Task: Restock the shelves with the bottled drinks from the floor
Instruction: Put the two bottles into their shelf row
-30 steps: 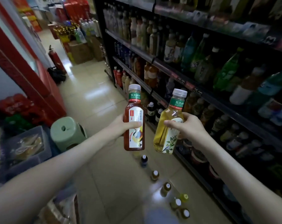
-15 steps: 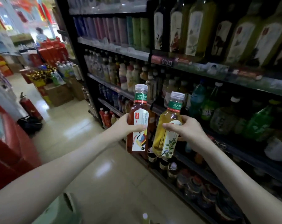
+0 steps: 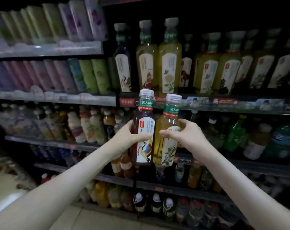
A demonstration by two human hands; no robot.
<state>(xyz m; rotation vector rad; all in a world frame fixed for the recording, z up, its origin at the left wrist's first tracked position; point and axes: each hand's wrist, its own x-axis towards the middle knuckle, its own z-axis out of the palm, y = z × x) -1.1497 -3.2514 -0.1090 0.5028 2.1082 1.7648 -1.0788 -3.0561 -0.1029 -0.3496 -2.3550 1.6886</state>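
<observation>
In front of the drinks rack, both arms reach out at chest height with a bottle in each hand. The left hand (image 3: 126,138) wraps the red bottle (image 3: 143,125) at mid-body, thumb laid across the label and fingers curled behind. The right hand (image 3: 186,138) grips the yellow bottle (image 3: 165,146) the same way, thumb in front, fingers round the far side. The two stand upright, side by side, touching or nearly so, labels facing the person. They sit just below the shelf (image 3: 207,103) that carries the same brand, probably so each can be matched to its row (image 3: 170,63) before going in. The mid-body grip leaves the bases free for setting down.

Both are clear, smooth plastic with squared shoulders, narrow necks, green neck bands and pale ribbed caps. The liquid alone gives the colour: dark reddish brown in one, pale gold in the other. Their tall cream labels carry a crane and a flowering sprig. The shelf is dim, so a free slot is hard to pick out.
</observation>
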